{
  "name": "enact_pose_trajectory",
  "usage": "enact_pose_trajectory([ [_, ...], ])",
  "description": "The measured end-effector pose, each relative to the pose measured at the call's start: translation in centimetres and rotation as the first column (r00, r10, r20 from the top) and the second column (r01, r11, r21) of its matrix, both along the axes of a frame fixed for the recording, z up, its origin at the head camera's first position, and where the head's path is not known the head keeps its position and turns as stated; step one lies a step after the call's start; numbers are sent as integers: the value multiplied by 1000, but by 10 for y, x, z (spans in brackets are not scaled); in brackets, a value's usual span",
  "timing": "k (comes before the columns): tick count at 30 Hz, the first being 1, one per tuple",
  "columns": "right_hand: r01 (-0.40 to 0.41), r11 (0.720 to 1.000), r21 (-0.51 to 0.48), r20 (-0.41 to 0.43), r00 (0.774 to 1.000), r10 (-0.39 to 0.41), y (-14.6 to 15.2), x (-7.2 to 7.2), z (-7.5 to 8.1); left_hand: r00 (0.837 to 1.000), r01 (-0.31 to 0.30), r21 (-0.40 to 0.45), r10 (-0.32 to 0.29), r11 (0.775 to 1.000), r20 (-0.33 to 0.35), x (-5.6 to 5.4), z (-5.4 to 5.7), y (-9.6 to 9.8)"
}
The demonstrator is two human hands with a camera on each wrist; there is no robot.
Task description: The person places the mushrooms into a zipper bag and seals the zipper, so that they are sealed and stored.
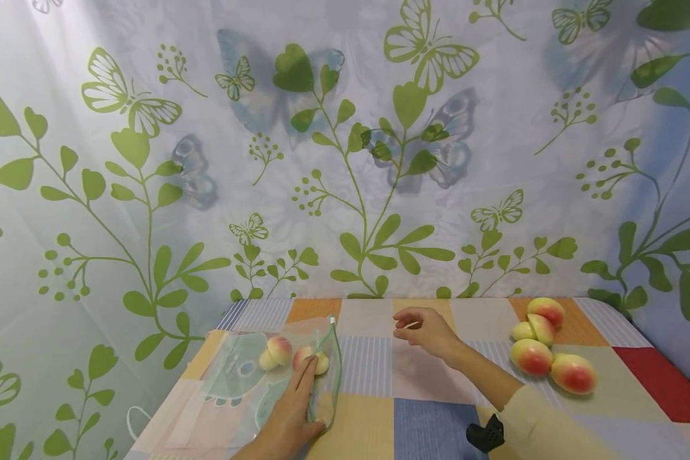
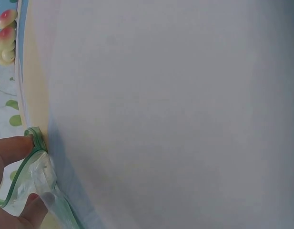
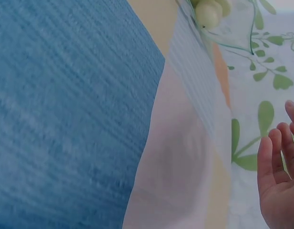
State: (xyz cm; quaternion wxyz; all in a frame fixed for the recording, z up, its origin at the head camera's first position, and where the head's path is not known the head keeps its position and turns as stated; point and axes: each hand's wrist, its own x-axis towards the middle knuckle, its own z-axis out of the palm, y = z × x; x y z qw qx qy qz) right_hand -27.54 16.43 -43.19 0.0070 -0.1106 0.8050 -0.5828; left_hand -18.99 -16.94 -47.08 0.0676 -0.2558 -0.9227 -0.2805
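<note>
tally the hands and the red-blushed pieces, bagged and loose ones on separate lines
Hands: 2 (left hand, right hand)
Red-blushed pieces in the zip bag: 2
Loose red-blushed pieces: 3
Total: 7

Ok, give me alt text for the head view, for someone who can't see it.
A left hand rests on a clear, green-edged bag with peach-like pieces inside, while an empty right hand hovers over a patchwork cloth. More pieces lie at the right, before a backdrop of leaves and butterflies.
</note>
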Motion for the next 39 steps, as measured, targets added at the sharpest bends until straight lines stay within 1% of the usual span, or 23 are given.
enact_pose_trajectory([
  [4, 12, 1000, -4, 0, 1000, -12, 11, 3, 3, 1000, -7, 3, 7, 1000, -10, 0, 0, 0],
  [11, 32, 999, 19, -8, 999, -31, 30, 6, 1, 1000, 8, -11, -8, 1000, 7, 3, 2, 0],
  [17, 48, 998, 42, -18, 999, -47, 43, 8, 0, 1000, 1, -30, -2, 1000, -24, 2, 0, -1],
  [25, 55, 996, 66, -27, 998, -53, 59, 17, 7, 998, -8, -56, 4, 998, -68, 3, 0, 0],
  [31, 59, 996, 71, -40, 998, -56, 74, 22, 9, 997, -9, -61, 4, 998, -76, 6, 2, 0],
  [39, 73, 993, 93, -71, 995, -67, 96, 27, 14, 996, -2, -68, -4, 998, -94, 6, -1, -2],
])
